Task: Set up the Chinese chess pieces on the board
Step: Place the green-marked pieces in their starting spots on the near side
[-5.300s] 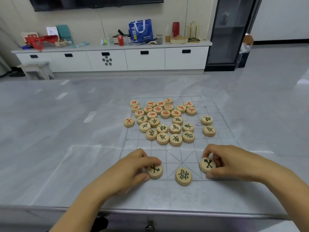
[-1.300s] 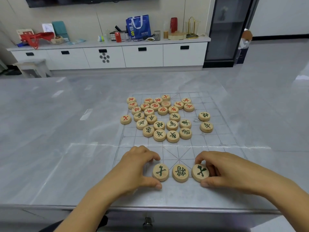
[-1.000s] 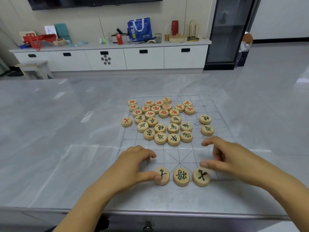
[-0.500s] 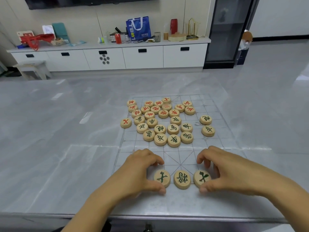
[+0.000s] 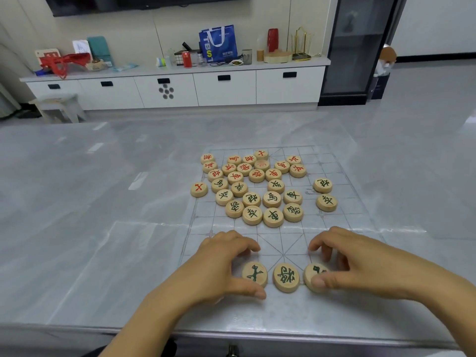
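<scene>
Chess pieces (image 5: 286, 277): pale wood, smooth, low sheen, with characters in green or red paint. Board (image 5: 342, 173): thin clear plastic film, glossy, with faint printed lines. Tabletop (image 5: 103, 202): grey marble-look slab, polished, with bright reflective streaks toward 10 o'clock. Cabinet (image 5: 224, 92) at 12 o'clock: white fronts, smooth, matt.

Red pieces (image 5: 256, 175) — sixteen, green pieces (image 5: 272, 198) — sixteen
</scene>
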Tool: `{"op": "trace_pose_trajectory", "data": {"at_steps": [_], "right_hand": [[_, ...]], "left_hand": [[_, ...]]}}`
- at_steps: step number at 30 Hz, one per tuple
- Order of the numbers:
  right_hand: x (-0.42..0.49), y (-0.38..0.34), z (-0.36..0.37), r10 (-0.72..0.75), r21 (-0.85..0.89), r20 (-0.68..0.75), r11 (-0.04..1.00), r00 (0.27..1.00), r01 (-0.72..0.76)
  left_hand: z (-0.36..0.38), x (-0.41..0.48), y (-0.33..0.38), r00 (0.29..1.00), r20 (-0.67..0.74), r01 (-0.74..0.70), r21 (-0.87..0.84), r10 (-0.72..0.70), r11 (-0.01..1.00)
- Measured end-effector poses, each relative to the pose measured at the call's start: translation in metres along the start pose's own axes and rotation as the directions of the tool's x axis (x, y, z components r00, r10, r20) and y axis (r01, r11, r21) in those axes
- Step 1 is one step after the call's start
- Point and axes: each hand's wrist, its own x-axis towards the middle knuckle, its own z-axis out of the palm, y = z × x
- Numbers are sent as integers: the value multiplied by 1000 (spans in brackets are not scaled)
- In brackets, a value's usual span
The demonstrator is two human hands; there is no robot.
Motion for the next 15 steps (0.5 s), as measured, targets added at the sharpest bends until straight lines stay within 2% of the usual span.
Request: {"op": "trace_pose_trajectory", "data": {"at_steps": [3, 5, 10, 12, 15], "right_hand": [[11, 11, -7, 57, 94, -109, 994, 992, -47], [21, 24, -11, 115, 138, -208, 987, 971, -87], [45, 43, -19, 159, 164, -449, 982, 879, -94], [52, 43, -20, 169, 166, -500, 981, 850, -97], [59, 45, -20, 168, 108, -531, 986, 831, -131]], "left_hand": [[-5, 2, -8, 996, -80, 29, -108, -38, 994], [-11, 7, -15, 979, -187, 59, -143, -86, 988], [-23, 29, -40, 848, -477, 197, -120, -230, 973], [-24, 38, -50, 798, -535, 255, -120, -279, 959], [-21, 47, -58, 780, -541, 295, -125, -314, 947]]}}
